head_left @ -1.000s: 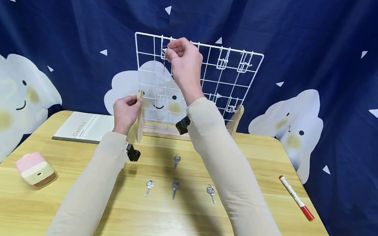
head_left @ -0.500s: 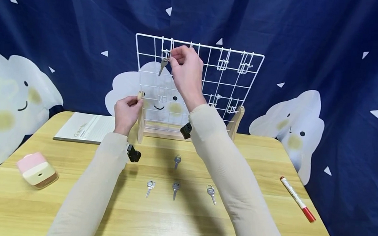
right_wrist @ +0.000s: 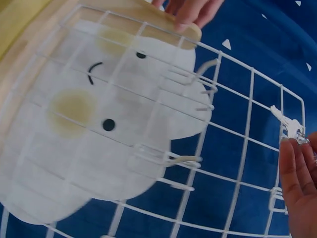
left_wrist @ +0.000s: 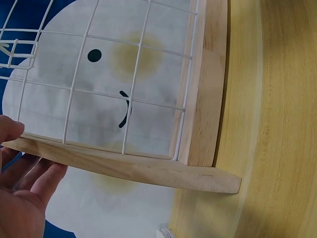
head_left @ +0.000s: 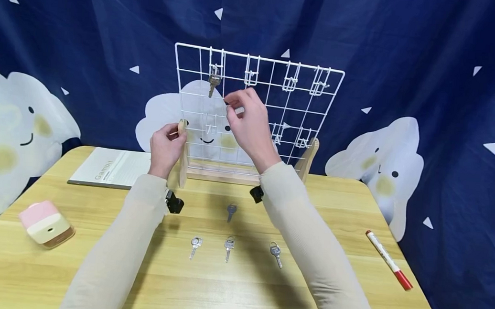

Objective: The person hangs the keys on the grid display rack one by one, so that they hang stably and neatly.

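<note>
A white wire grid rack [head_left: 338,89] stands upright in a wooden stand [head_left: 184,167] at the back of the table. My left hand [head_left: 165,149] grips the top of the stand's left post [left_wrist: 124,167] between thumb and fingers. A key [head_left: 214,83] on a ring hangs from the upper left hook of the grid. Below and to the right of that key, my right hand [head_left: 251,123] is held in front of the grid, fingers loosely bent, apart from the key and holding nothing visible. The right wrist view shows the key [right_wrist: 291,125] behind the fingertips.
Several keys [head_left: 229,249] lie on the table [head_left: 169,288]. More white hooks [head_left: 291,83] are fixed on the grid. A notebook [head_left: 111,164] and a pink and cream box [head_left: 47,224] lie left, a red marker [head_left: 388,259] right. A blue curtain [head_left: 388,49] hangs behind.
The right hand has let go of the key, which now hangs on the upper left hook, and has moved down and slightly right. The left hand stays on the post.
</note>
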A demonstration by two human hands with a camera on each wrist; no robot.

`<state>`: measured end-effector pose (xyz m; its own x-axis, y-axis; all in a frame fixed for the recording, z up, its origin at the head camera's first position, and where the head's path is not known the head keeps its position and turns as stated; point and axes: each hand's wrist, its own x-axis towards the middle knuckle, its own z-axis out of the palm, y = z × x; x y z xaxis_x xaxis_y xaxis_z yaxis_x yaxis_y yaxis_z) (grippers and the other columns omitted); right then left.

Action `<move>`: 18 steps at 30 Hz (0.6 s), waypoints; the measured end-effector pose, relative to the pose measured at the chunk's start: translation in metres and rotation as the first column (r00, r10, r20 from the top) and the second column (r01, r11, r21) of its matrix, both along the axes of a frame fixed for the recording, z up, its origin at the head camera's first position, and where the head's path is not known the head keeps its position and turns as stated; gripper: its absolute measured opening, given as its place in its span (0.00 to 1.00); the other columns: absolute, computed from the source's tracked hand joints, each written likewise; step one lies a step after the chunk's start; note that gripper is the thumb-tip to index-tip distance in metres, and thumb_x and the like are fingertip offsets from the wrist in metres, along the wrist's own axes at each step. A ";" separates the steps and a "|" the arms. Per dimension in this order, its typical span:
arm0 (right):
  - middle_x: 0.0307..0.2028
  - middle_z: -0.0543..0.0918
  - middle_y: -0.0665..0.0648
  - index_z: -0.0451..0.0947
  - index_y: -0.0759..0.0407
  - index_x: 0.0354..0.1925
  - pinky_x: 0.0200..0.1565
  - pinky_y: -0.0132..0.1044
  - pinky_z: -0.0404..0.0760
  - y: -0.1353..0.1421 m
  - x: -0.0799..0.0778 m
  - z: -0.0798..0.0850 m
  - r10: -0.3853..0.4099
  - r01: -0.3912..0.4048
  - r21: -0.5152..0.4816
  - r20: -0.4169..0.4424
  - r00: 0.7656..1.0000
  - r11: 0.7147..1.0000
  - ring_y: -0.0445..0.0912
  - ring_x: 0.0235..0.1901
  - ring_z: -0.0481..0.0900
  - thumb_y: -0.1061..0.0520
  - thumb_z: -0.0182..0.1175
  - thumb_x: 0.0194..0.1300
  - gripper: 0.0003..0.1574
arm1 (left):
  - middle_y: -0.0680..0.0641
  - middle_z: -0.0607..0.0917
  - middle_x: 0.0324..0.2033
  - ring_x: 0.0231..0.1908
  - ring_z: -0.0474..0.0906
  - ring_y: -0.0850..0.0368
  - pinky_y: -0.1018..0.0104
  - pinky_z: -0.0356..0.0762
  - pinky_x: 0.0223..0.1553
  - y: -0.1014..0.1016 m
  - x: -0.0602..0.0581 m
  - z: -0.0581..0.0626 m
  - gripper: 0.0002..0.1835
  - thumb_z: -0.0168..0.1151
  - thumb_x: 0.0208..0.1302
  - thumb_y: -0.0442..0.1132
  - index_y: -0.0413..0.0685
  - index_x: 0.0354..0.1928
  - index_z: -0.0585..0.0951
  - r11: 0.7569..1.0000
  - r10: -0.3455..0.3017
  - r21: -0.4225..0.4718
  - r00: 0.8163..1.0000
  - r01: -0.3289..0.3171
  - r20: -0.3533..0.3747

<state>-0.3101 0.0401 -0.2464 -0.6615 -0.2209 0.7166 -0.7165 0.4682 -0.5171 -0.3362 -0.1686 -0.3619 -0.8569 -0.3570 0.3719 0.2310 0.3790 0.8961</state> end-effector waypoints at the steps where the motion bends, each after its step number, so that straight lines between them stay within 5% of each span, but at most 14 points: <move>1: 0.40 0.77 0.55 0.81 0.65 0.42 0.38 0.24 0.80 0.002 0.001 -0.004 0.008 -0.008 0.000 0.016 1.000 1.000 0.42 0.39 0.78 0.70 0.56 0.65 0.09 | 0.39 0.83 0.51 0.52 0.80 0.50 0.65 0.79 0.53 0.000 0.000 0.000 0.18 0.58 0.66 0.34 0.37 0.57 0.80 1.000 -0.009 0.002 1.000 0.009 0.006; 12: 0.39 0.79 0.54 0.81 0.64 0.43 0.39 0.29 0.80 0.028 0.009 -0.058 0.028 -0.074 0.197 0.226 0.974 0.978 0.43 0.39 0.79 0.66 0.59 0.66 0.08 | 0.37 0.80 0.57 0.57 0.77 0.49 0.68 0.75 0.57 -0.003 0.000 -0.008 0.21 0.57 0.68 0.31 0.35 0.62 0.75 0.999 -0.046 0.012 0.997 0.046 0.055; 18: 0.40 0.81 0.54 0.81 0.64 0.42 0.44 0.35 0.82 0.038 0.012 -0.081 0.078 -0.180 0.260 0.362 0.929 0.949 0.45 0.41 0.80 0.66 0.60 0.66 0.07 | 0.36 0.80 0.56 0.57 0.77 0.48 0.67 0.75 0.57 -0.005 -0.002 -0.005 0.22 0.58 0.68 0.31 0.35 0.62 0.75 0.998 -0.065 -0.020 0.996 0.067 0.061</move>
